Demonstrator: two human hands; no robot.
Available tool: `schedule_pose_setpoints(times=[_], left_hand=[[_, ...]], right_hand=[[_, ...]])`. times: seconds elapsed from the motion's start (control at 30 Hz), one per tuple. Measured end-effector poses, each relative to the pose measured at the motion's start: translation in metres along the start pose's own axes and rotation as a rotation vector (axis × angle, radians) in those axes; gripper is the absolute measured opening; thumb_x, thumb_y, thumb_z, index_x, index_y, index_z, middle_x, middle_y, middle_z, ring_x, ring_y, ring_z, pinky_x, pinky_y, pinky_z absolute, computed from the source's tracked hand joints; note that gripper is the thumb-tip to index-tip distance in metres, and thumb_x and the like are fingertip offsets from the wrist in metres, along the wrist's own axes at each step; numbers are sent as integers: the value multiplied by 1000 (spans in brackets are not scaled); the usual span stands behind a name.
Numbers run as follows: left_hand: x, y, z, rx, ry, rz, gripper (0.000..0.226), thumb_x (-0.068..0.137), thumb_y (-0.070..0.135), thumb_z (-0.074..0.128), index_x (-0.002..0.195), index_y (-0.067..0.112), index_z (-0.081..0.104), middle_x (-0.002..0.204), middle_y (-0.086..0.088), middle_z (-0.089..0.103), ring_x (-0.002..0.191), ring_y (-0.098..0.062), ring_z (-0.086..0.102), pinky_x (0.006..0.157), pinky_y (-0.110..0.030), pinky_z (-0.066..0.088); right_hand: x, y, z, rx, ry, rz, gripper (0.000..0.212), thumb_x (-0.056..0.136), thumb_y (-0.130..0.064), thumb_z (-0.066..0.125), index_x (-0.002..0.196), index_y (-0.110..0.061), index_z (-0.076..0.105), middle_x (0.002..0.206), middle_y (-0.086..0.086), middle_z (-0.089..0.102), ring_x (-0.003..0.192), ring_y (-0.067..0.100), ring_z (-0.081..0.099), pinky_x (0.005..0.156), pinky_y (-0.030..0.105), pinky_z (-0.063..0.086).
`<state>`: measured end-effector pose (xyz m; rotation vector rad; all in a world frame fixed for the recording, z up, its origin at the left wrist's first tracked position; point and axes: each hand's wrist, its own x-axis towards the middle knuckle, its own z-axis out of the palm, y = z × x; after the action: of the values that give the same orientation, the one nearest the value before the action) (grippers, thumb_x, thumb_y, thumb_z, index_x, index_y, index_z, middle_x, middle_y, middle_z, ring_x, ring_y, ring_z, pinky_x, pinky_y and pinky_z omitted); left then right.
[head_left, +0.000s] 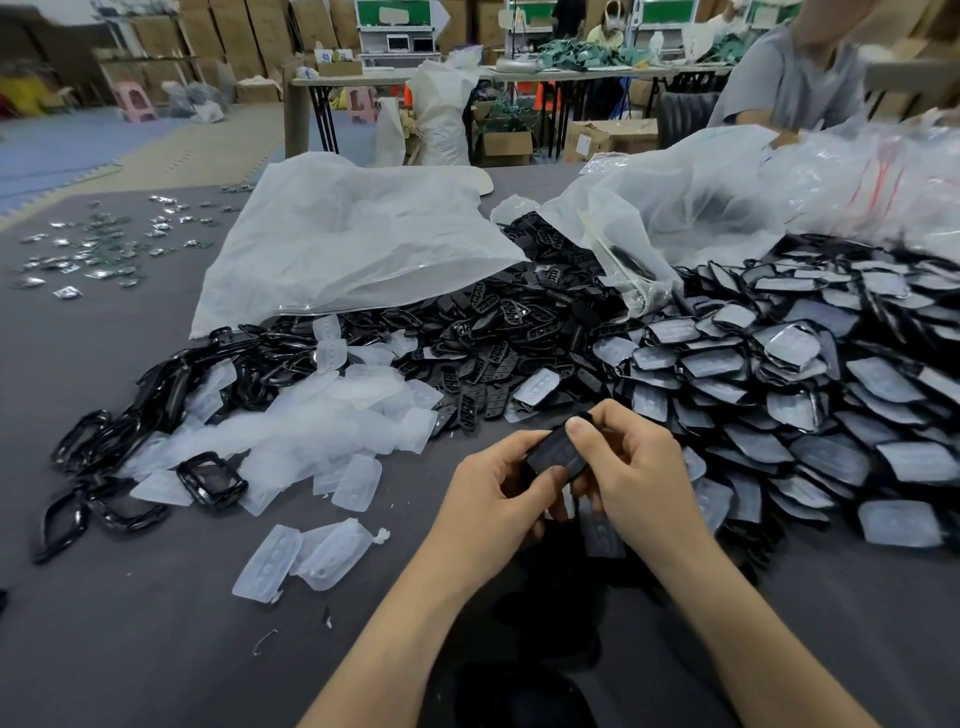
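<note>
Together, left grip (498, 499) and right grip (639, 467) pinch a small glossy black shell (558, 451), greyish face up.

No text legible anywhere, white label on a distant cardboard box (618, 136) too blurred to read

Near edge, left: bare grey table (130, 649); you can pass freely as far as three loose clear pads (306, 561).
Left middle: a heap of clear pads (332, 415) ringed by black frames (104, 441) blocks your way.
Centre front: your left hand (498, 499) and right hand (639, 478) close round a black shell (558, 452), with no gap between them.
Right side: a pile of fitted shells (805, 405) covers the surface, starting just beside your right hand.
Far middle: a white plastic bag (353, 244) and an opened clear bag (675, 208) lie across black button plates (493, 338).
Far left corner: scattered circuit boards (93, 249), with bare table around them.
</note>
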<state>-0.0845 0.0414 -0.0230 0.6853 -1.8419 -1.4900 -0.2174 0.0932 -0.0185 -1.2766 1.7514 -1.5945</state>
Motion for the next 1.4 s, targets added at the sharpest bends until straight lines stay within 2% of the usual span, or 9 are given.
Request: schedule_pose_setpoints(times=[0.17, 0.33, 0.4, 0.5, 0.67, 0.9, 1.07, 1.2, 1.4], left_hand=[[-1, 2, 2, -32, -15, 0, 24, 95, 7, 57, 101, 29, 65, 61, 6, 65, 48, -4, 55, 49, -16, 44], [0, 2, 3, -65, 35, 17, 21, 98, 9, 51, 98, 22, 68, 68, 6, 68, 55, -8, 63, 51, -19, 49], [0, 0, 2, -45, 54, 21, 25, 98, 6, 50, 96, 24, 69, 70, 4, 70, 56, -7, 64, 54, -18, 50], [-1, -3, 1, -37, 72, 22, 28, 98, 5, 50, 93, 25, 70, 66, 3, 70, 55, -10, 64, 56, -18, 50], [0, -5, 1, -23, 74, 26, 29, 98, 6, 50, 91, 23, 71, 59, 3, 67, 50, -9, 62, 51, -18, 47], [0, -5, 1, 6, 96, 36, 20, 96, 33, 54, 85, 27, 70, 55, 12, 60, 46, 0, 51, 48, -12, 40], [0, -8, 2, 119, 142, 79, 21, 86, 36, 51, 82, 30, 71, 74, 0, 69, 64, -8, 56, 59, -19, 41], [1, -12, 4, 227, 203, 90, 19, 95, 23, 58, 85, 31, 72, 73, -9, 68, 66, -30, 58, 61, -39, 44], [1, -11, 6, 314, 183, 80, 32, 95, 7, 56, 79, 29, 72, 72, 11, 70, 64, 2, 58, 59, -15, 41]], right_hand=[[1, 0, -1, -97, 57, -54, 35, 94, -23, 57, 64, -8, 48, 55, 12, 49, 48, 13, 42, 49, 32, 36], [1, -2, 0, -66, 52, -49, 28, 93, -23, 58, 68, -11, 56, 58, 13, 56, 52, 24, 50, 53, 40, 42], [0, -3, 1, -54, 62, -53, 16, 92, -20, 59, 77, -18, 63, 65, 5, 64, 59, 18, 59, 58, 33, 49], [-2, -3, 2, -81, 48, -87, 14, 93, -15, 58, 83, -21, 65, 66, 1, 64, 55, 4, 54, 54, 18, 43], [-1, -1, 1, -85, 27, -81, 18, 94, -16, 57, 78, -22, 63, 63, 9, 61, 58, 26, 56, 57, 40, 46], [3, -5, -8, -63, -50, -46, 17, 93, -13, 59, 77, -14, 63, 63, 14, 58, 52, 20, 49, 53, 46, 46], [-2, -10, -4, -76, -119, -85, 15, 92, -12, 61, 78, -15, 63, 57, 1, 57, 48, 5, 46, 47, 27, 42], [1, -11, -8, -102, -103, -65, 15, 91, -12, 60, 79, -15, 69, 50, -10, 54, 44, 5, 47, 47, 21, 39], [2, -10, -13, -220, -174, -77, 16, 93, -7, 53, 87, -14, 66, 59, 1, 58, 45, 6, 45, 49, 22, 40]])
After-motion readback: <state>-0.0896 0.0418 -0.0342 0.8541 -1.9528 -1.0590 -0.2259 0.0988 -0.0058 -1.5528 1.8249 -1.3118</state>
